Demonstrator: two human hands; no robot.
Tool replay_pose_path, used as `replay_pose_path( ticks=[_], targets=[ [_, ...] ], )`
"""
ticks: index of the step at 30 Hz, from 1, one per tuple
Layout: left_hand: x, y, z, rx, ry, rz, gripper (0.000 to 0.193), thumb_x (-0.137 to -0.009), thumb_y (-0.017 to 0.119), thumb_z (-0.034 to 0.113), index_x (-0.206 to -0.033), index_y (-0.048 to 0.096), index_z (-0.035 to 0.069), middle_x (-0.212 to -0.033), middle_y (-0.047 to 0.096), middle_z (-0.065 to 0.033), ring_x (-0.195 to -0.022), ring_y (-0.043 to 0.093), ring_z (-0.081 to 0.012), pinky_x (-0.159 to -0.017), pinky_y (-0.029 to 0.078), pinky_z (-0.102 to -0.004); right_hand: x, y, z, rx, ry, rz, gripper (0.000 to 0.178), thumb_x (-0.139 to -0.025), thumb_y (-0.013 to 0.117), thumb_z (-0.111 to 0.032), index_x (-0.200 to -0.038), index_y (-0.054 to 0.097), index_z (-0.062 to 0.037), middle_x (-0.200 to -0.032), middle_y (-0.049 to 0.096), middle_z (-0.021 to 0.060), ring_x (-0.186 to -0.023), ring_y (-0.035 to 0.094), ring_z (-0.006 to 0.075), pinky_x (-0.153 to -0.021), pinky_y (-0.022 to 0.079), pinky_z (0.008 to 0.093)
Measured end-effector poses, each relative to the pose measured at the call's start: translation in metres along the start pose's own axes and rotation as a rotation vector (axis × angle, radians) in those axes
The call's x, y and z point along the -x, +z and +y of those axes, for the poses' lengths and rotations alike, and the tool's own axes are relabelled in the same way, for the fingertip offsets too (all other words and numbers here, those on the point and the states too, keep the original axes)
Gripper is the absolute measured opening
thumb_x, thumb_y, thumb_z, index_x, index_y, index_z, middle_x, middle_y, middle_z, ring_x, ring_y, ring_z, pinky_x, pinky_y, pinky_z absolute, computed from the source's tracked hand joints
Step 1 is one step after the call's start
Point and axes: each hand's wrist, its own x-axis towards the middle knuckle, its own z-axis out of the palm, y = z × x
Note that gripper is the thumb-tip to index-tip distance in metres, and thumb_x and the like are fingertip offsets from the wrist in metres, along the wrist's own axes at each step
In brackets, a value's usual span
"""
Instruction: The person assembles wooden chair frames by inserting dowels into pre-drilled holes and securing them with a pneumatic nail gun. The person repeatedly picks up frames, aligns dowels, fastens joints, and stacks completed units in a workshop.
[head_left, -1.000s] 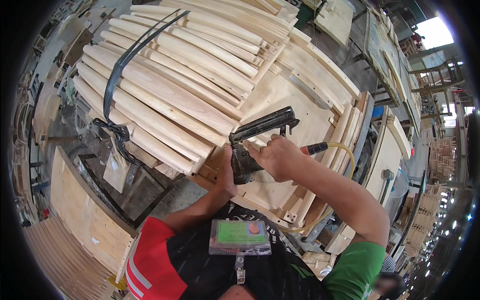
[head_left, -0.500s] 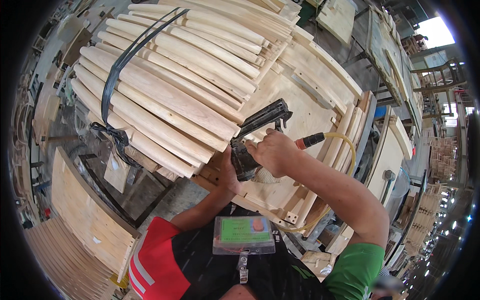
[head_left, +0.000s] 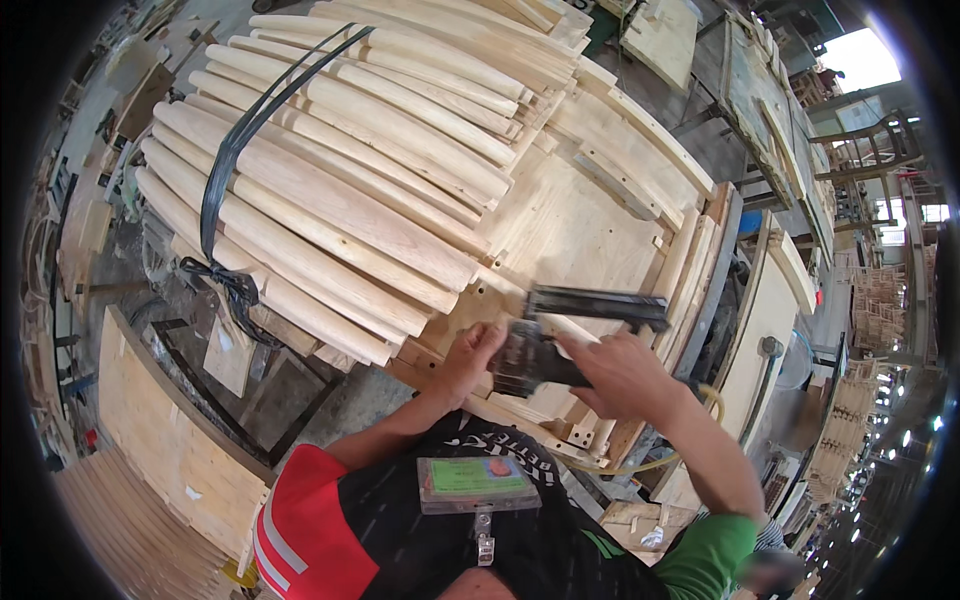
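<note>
A black pneumatic nail gun (head_left: 520, 355) lies sideways over the wooden work area, blurred by motion. Its long magazine points to the right. My right hand (head_left: 622, 372) is closed around its grip, and a yellow air hose (head_left: 712, 402) shows beyond my right wrist. Just left of the gun's body, my left hand (head_left: 468, 362) is at the near edge of a wooden frame (head_left: 470, 310). Its fingers are curled together; whatever they may hold is hidden. Pale plywood (head_left: 570, 235) forms the surface beyond the gun.
A big stack of shaped wooden slats (head_left: 330, 190), tied with black strapping (head_left: 222, 175), rises at the left. Loose wooden strips (head_left: 683, 275) line the right side of the work area. A curved wooden panel (head_left: 175, 425) leans at the lower left. Another workbench (head_left: 765, 130) stands at the far right.
The nail gun has swung clockwise and moved right and toward me, away from the slat ends. My right hand went with it. My left hand's fingers have come off the gun's side.
</note>
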Motion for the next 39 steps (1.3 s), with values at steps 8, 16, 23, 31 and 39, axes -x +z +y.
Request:
replay_pose_path(
  ticks=[8,16,23,31,39],
  targets=[
    [0.011,-0.021,0.064,-1.077,0.917,0.289,0.04,-0.085,0.083,0.013,-0.12,0.067,0.002,-0.118,0.068,-0.0195,-0.122,0.061,-0.044,-0.109,0.047,-0.0525,0.138,0.093,0.022,-0.303,0.721,0.515,0.075,-0.085,0.083,-0.032,-0.148,0.049,-0.0111,-0.09,0.075,0.022,-0.087,0.072,0.0437,-0.081,0.055,0.0526],
    [0.004,-0.035,0.065,-1.454,0.821,0.209,0.052,-0.086,0.083,0.012,-0.13,0.063,-0.004,-0.151,0.05,-0.026,-0.151,0.038,-0.0468,-0.126,0.034,-0.0535,0.216,0.171,0.072,-0.356,1.269,0.871,0.063,-0.088,0.083,-0.032,-0.139,0.053,-0.011,-0.09,0.075,0.0214,-0.087,0.073,0.0464,-0.078,0.055,0.054],
    [0.003,-0.042,0.069,-1.504,0.731,0.135,0.062,-0.084,0.085,0.015,-0.137,0.06,-0.008,-0.158,0.044,-0.0277,-0.157,0.029,-0.0468,-0.13,0.027,-0.0537,0.25,0.223,0.103,-0.208,1.426,0.907,0.058,-0.087,0.083,-0.032,-0.132,0.054,-0.0092,-0.094,0.074,0.0217,-0.091,0.072,0.046,-0.078,0.054,0.0547],
    [0.007,-0.044,0.069,-1.554,0.762,0.136,0.064,-0.083,0.085,0.013,-0.137,0.06,-0.009,-0.159,0.042,-0.0288,-0.156,0.029,-0.0478,-0.13,0.028,-0.0539,0.132,0.242,0.031,-0.343,1.137,1.35,0.034,-0.09,0.079,-0.026,-0.116,0.069,-0.0066,-0.108,0.072,0.0182,-0.096,0.069,0.0409,-0.082,0.054,0.0516],
    [-0.002,-0.055,0.069,-1.695,0.867,0.146,0.047,-0.091,0.061,0.001,-0.138,0.06,-0.008,-0.163,0.036,-0.0315,-0.156,0.031,-0.0485,-0.127,0.033,-0.0527,0.03,0.266,0.006,-0.837,1.227,0.819,0.05,-0.086,0.082,-0.036,-0.112,0.066,0.004,-0.095,0.076,0.0222,-0.089,0.075,0.0402,-0.079,0.059,0.0477]
  ],
)
